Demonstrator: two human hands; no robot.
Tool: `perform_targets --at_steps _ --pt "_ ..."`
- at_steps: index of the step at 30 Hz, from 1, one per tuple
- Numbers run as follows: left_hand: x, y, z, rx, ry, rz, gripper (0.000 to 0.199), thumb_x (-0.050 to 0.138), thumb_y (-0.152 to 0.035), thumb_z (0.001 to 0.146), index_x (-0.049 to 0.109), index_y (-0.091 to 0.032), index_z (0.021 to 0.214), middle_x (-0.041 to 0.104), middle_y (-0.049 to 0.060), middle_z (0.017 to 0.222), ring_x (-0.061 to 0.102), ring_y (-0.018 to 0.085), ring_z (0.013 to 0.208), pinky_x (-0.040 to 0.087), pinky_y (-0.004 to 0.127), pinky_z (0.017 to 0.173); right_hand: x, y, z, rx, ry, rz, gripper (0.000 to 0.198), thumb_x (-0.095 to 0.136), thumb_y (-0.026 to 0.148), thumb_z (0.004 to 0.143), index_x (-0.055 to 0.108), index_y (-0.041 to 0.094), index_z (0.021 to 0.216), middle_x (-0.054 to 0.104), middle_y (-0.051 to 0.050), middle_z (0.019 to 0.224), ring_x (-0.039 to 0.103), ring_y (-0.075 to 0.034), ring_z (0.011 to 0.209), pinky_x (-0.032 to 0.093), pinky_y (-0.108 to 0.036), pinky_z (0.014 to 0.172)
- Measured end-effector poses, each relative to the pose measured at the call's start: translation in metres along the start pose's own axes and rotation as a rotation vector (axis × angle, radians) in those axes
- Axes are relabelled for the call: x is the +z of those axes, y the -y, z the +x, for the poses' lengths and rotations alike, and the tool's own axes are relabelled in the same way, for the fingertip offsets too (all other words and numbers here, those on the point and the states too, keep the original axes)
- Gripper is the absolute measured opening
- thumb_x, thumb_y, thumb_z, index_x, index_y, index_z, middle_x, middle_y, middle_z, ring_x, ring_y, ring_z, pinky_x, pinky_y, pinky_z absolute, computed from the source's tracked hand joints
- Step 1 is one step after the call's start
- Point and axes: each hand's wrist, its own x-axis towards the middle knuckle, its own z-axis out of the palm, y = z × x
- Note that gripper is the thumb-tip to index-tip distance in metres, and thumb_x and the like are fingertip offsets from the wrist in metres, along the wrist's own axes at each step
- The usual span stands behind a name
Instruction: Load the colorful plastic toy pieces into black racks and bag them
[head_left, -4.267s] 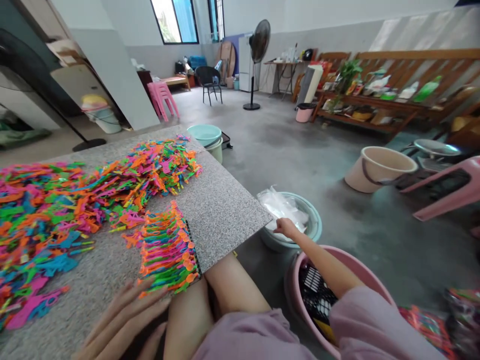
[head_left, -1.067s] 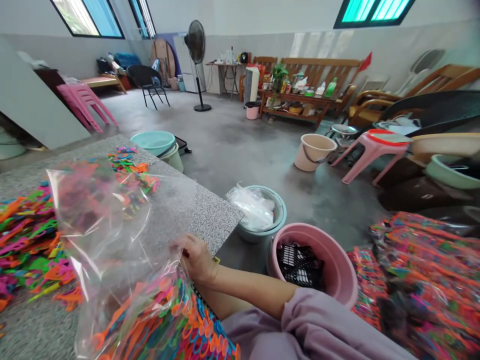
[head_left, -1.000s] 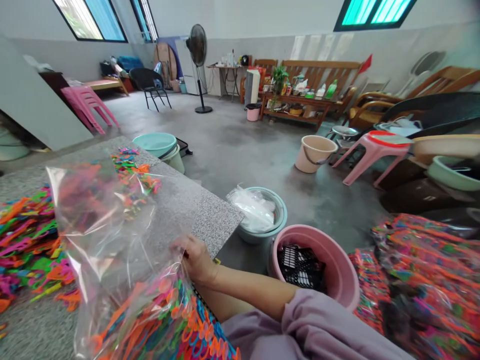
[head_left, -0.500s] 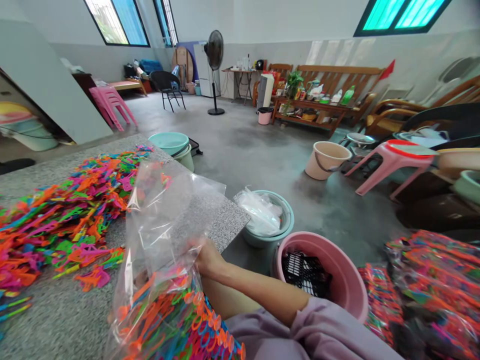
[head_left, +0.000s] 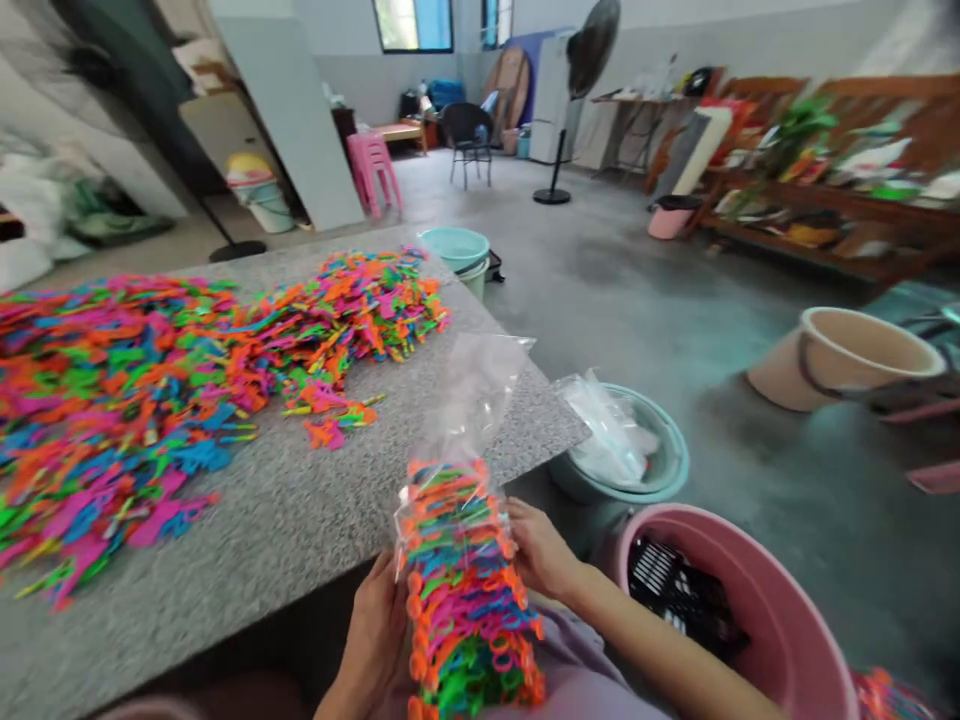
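Observation:
A clear plastic bag [head_left: 480, 390] stretches away from me over the table's edge. Stacked in rows inside its near part and sticking out towards my lap is a bundle of colourful plastic pieces [head_left: 469, 570], orange, pink, blue and green, some with ring ends. My left hand [head_left: 379, 610] grips the bundle's left side. Against its right side my right hand [head_left: 536, 545] holds the bag, with its fingertips partly hidden. On the grey speckled table [head_left: 315, 510] lies a big loose pile of similar pieces [head_left: 172, 370].
A blue-green basin [head_left: 671, 440] with clear bags [head_left: 607, 430] in it stands beyond the table corner. Close on my right is a pink tub [head_left: 787, 590] holding a black plastic crate [head_left: 682, 590]. A beige bucket [head_left: 787, 370] stands farther right on the floor.
The view has swung left. The bag, tilted and raised before, now lies lower and straight in front of me. My right hand has moved from the bag's mouth to its side; my left hand now shows.

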Motion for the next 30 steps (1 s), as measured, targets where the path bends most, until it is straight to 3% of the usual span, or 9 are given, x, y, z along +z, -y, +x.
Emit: perform_targets --at_steps 2,5,9,11,15,18,21,25,30 --pt "0.006 -0.001 -0.007 0.022 -0.067 0.082 0.042 0.048 -0.053 0.088 0.073 -0.019 0.088 0.075 0.007 0.084 0.071 0.023 0.073 0.057 0.031 0.065 0.003 0.0 -0.002 -0.057 0.0 0.03 0.019 0.058 0.03 0.084 0.059 0.023 0.067 0.066 -0.006 0.08 0.063 -0.02 0.082 0.052 -0.031 0.077" --pt "0.012 -0.002 -0.012 0.008 -0.237 0.135 0.034 0.049 -0.044 0.09 0.066 -0.018 0.103 0.074 0.003 0.076 0.069 0.018 0.06 0.053 0.024 0.055 0.009 -0.002 -0.004 -0.033 -0.093 0.041 0.018 0.05 0.031 0.091 0.057 0.023 0.077 0.064 -0.003 0.073 0.062 -0.016 0.066 0.051 -0.026 0.064" --pt "0.009 -0.003 -0.01 0.208 -0.312 0.204 0.02 0.044 -0.027 0.096 0.062 -0.02 0.09 0.064 -0.005 0.057 0.056 0.01 0.039 0.043 0.017 0.043 0.013 -0.007 -0.007 0.058 -0.245 0.012 0.019 0.039 0.028 0.098 0.055 0.023 0.089 0.063 0.001 0.064 0.063 -0.012 0.054 0.046 -0.02 0.052" --pt "0.006 -0.003 -0.006 0.284 -0.326 0.218 0.021 0.044 -0.025 0.096 0.062 -0.019 0.086 0.062 -0.004 0.058 0.057 0.01 0.044 0.045 0.017 0.048 0.014 -0.009 -0.008 -0.019 -0.263 -0.078 0.018 0.041 0.026 0.098 0.056 0.023 0.089 0.064 0.001 0.063 0.064 -0.013 0.054 0.046 -0.021 0.052" --pt "0.0 -0.003 -0.001 0.38 -0.355 0.236 0.015 0.05 -0.023 0.096 0.063 -0.017 0.099 0.068 0.004 0.082 0.067 0.013 0.069 0.053 0.02 0.066 0.013 -0.009 -0.004 -0.236 -0.319 -0.267 0.017 0.043 0.02 0.097 0.058 0.022 0.092 0.067 -0.001 0.067 0.064 -0.014 0.054 0.046 -0.023 0.054" --pt "-0.003 -0.003 -0.007 0.45 -0.334 0.247 0.013 0.049 -0.017 0.096 0.062 -0.018 0.098 0.067 0.003 0.078 0.065 0.013 0.067 0.053 0.02 0.065 0.009 -0.008 -0.003 -0.257 -0.361 -0.318 0.018 0.044 0.017 0.096 0.055 0.023 0.084 0.061 0.002 0.059 0.057 -0.012 0.045 0.042 -0.024 0.048" --pt "-0.007 -0.003 -0.022 0.528 -0.275 0.25 0.015 0.047 -0.013 0.095 0.061 -0.018 0.094 0.067 0.003 0.076 0.065 0.013 0.067 0.053 0.021 0.064 -0.003 -0.008 -0.01 -0.357 -0.315 -0.388 0.022 0.044 0.016 0.095 0.052 0.025 0.077 0.055 0.002 0.055 0.054 -0.013 0.044 0.042 -0.025 0.046" --pt "-0.013 0.002 -0.042 0.723 -0.192 0.278 0.019 0.044 -0.012 0.096 0.062 -0.018 0.099 0.071 0.007 0.083 0.067 0.015 0.074 0.054 0.022 0.068 -0.022 -0.003 -0.025 -0.599 -0.191 -0.48 0.017 0.045 0.016 0.095 0.059 0.024 0.092 0.067 -0.004 0.068 0.063 -0.016 0.057 0.051 -0.027 0.054" --pt "-0.012 0.01 -0.054 0.908 -0.166 0.348 0.023 0.039 -0.023 0.1 0.06 -0.015 0.096 0.067 0.007 0.073 0.065 0.018 0.073 0.052 0.027 0.065 -0.042 0.009 -0.033 -0.716 -0.061 -0.529 0.021 0.045 0.018 0.094 0.065 0.026 0.092 0.068 -0.005 0.066 0.064 -0.015 0.055 0.053 -0.025 0.054"
